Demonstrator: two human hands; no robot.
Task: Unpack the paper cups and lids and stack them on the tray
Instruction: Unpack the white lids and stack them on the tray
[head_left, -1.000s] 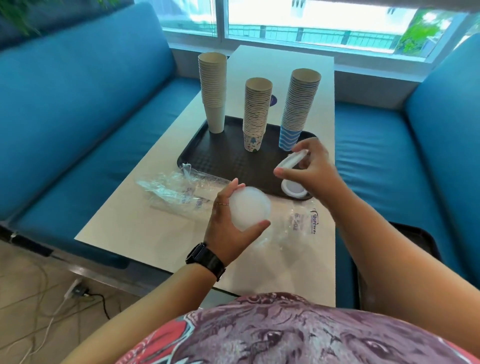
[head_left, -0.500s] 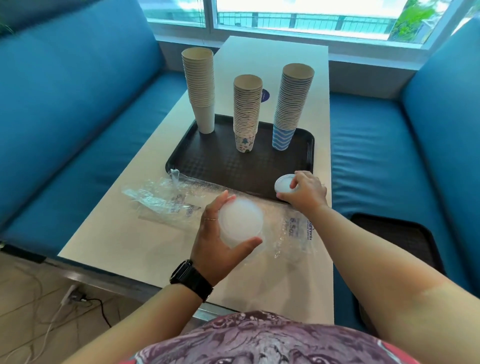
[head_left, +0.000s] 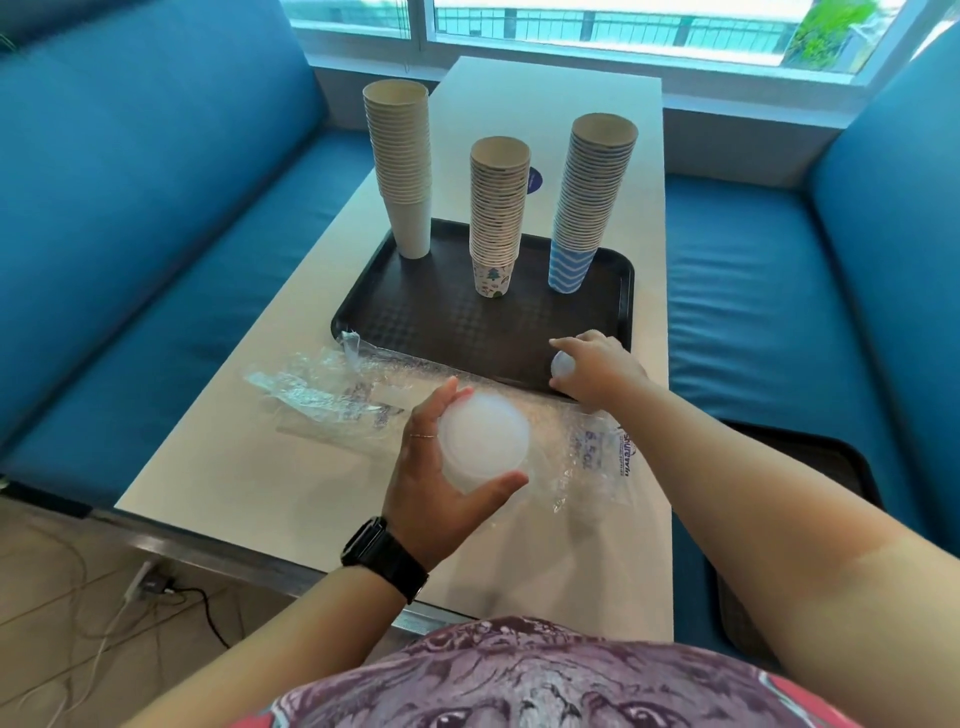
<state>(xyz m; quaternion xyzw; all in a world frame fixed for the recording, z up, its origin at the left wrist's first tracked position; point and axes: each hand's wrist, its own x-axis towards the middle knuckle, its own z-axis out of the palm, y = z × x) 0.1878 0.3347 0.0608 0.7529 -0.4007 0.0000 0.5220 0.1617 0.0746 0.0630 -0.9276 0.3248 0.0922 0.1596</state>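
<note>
A black tray (head_left: 447, 322) lies on the white table and carries three tall cup stacks: plain white (head_left: 401, 166) at the left, tree-patterned (head_left: 496, 218) in the middle, blue-striped (head_left: 587, 202) at the right. My left hand (head_left: 441, 483) grips a stack of translucent lids (head_left: 485, 441) above the table, still in their clear sleeve. My right hand (head_left: 597, 371) rests over the small white lids (head_left: 562, 364) at the tray's near right corner, fingers curled around them.
Crumpled clear plastic wrappers (head_left: 332, 395) lie on the table in front of the tray, and a printed bag (head_left: 602, 462) lies under my left hand's lids. Blue sofas flank the table. A second dark tray (head_left: 810, 467) sits on the right seat.
My right hand brought a white lid down from mid-air onto the lid at the tray's near right corner and stays on it. My left hand kept holding its lid stack.
</note>
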